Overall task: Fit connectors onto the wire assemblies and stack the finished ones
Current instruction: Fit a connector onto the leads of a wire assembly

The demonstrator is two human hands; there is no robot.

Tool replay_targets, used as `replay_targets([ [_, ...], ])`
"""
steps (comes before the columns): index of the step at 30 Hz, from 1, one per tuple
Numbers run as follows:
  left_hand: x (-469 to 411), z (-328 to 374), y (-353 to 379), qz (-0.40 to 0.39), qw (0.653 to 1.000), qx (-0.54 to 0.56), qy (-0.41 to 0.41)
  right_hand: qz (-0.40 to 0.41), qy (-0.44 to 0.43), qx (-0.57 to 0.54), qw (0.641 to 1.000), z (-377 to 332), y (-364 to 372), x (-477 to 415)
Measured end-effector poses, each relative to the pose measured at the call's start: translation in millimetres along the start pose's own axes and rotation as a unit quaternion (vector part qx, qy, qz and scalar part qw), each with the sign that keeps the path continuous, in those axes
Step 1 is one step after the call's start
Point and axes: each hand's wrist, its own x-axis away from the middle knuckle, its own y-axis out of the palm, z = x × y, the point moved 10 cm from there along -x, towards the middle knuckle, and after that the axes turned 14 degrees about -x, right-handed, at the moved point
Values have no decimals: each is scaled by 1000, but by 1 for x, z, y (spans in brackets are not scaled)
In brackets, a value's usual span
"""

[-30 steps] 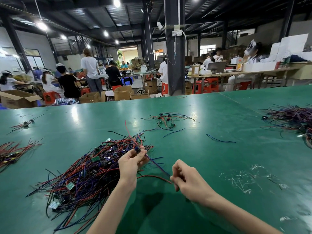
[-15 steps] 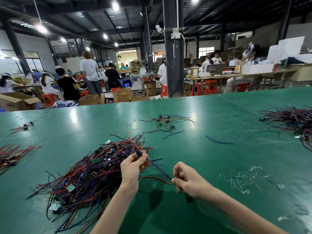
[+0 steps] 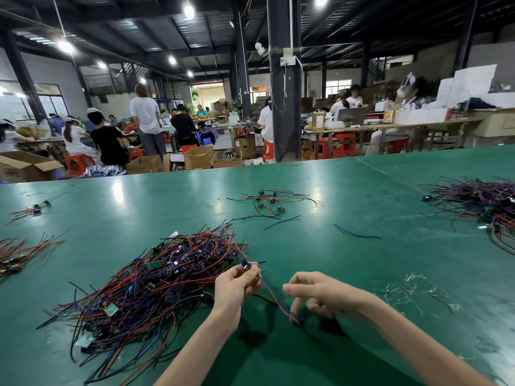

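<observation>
Pinches a small dark connector [image 3: 245, 266] between left hand [image 3: 235, 288] fingertips, just beside the tangled pile [image 3: 145, 288] of thin red and blue wires. Trails limp leads [image 3: 271, 295] down to the right hand [image 3: 320, 296], loosely curled; cannot tell whether gripping them. Leaves room on the smooth, glossy green table [image 3: 362, 263] before scattered clear scraps [image 3: 418, 285] at right.

The left hand [image 3: 237, 288] pinches a small dark part [image 3: 245, 266], and its fingertips cover most of it. The right hand [image 3: 320, 296] is motion-blurred, so its grip on the wire [image 3: 271, 293] is unclear. Far right of both hands, a wire heap [image 3: 479, 199] is cut off by the frame edge.
</observation>
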Motion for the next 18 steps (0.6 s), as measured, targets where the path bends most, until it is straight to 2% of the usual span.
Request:
replay_targets([
  [4, 13, -5, 24, -52, 997, -53, 15, 61, -32, -35, 997, -3, -7, -4],
  [8, 20, -2, 37, -93, 991, -86, 46, 106, -71, -22, 992, -7, -7, -5],
  [14, 20, 0, 39, -93, 986, -116, 70, 148, -91, -70, 982, -10, -19, -3],
  [18, 18, 0, 38, -91, 984, -134, 69, 246, -110, -109, 957, -19, -66, 10],
])
